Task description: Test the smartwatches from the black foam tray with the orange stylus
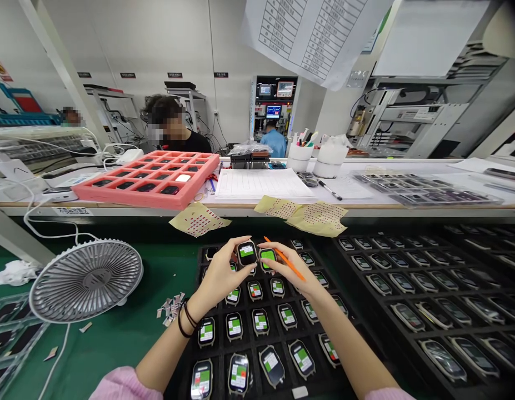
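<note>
My left hand (224, 271) grips a square smartwatch case (246, 251) by its sides, its dark screen lit with white and green blocks. Just beside it, my right hand (291, 268) has thumb and fingers closed at the edge of a second smartwatch (268, 256) with a mostly green screen. A thin orange stick (287, 260) lies slanted across the fingers of that same hand. Beneath both hands spreads a black foam tray (251, 345) with rows of strapless smartwatches, many showing green, white and red blocks. My forearms cover some of its slots.
More watches fill a second black tray (393, 303) on the right. A round grey fan (90, 278) stands left, near small scraps (170, 306). The shelf ahead carries a pink foam tray (186, 194), papers (261, 183) and a pen cup (299, 158). Yellow sticker sheets (199, 219) hang from its edge.
</note>
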Motion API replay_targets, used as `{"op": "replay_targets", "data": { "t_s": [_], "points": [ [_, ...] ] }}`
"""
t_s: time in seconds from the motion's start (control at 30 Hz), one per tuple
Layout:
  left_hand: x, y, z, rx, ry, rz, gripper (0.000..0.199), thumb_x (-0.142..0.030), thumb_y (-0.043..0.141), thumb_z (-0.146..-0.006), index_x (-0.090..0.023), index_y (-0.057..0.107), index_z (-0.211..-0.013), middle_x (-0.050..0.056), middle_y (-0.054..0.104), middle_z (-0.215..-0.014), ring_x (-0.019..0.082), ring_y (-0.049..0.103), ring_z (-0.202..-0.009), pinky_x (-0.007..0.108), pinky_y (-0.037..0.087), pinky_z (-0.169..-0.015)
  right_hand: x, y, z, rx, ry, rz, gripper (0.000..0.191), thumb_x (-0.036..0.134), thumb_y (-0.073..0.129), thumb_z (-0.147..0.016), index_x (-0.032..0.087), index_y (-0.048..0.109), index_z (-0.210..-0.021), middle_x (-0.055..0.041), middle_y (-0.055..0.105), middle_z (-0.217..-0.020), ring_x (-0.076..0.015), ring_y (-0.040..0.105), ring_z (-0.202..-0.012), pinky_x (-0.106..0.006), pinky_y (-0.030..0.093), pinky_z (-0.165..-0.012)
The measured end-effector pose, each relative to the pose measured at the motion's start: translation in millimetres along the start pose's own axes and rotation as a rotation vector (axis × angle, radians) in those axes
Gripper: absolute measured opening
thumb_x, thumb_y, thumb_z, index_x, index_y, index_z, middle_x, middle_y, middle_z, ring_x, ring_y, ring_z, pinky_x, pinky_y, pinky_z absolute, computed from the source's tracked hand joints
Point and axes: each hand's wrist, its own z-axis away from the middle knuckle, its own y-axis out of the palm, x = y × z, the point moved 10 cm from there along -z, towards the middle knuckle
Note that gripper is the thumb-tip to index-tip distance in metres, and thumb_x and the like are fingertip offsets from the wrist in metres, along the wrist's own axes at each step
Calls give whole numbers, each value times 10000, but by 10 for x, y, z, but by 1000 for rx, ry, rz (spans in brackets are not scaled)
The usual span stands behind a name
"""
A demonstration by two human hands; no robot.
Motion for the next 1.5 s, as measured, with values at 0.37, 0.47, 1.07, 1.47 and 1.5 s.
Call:
{"op": "replay_targets", "data": {
  "t_s": [0.37, 0.47, 1.07, 1.47, 1.5],
  "points": [
    [112, 48, -10, 28, -40, 134, 502, -164, 603, -812, -240, 439, -1280, 65, 580, -1195, 160, 624, -838, 285, 528, -722, -9, -64, 0, -43, 14, 10, 326, 412, 620, -798, 221, 648, -1061, -72, 668, -985, -236, 630, -874, -308, 512, -653],
    [-4, 70, 0, 53, 38, 135, 466, -154, 593, -817, -223, 452, -1256, 78, 586, -1177, 186, 617, -944, 308, 521, -792, 63, -50, 12, -70, -16, -22, 297, 427, 549, -850, 224, 669, -1031, -62, 677, -1012, -243, 604, -1004, -326, 500, -789],
    [-452, 80, 151, -30, 447, -138, 441, -143, 680, -707, -200, 550, -1124, 81, 676, -1042, 240, 617, -970, 391, 458, -856, 292, 295, 189, 278, -87, -210, 454, 405, 666, -793, 225, 590, -1203, -64, 676, -1022, -213, 626, -945, -369, 459, -897],
    [-553, 107, 212, -29, 517, -182, 505, -80, 577, -741, -223, 513, -1221, 81, 661, -1135, 236, 593, -1053, 400, 445, -901, 172, 321, 208, 349, 46, -407, 392, 268, 797, -651, 176, 679, -1014, -16, 671, -853, -168, 619, -814, -293, 472, -783],
    [-566, 97, 218, -32, 529, -169, 506, -89, 587, -735, -224, 516, -1217, 78, 666, -1124, 237, 596, -1046, 398, 446, -897, 197, 333, 223, 371, 34, -422, 392, 264, 791, -659, 177, 678, -1024, -17, 672, -858, -171, 621, -822, -298, 472, -794]
  ]
}}
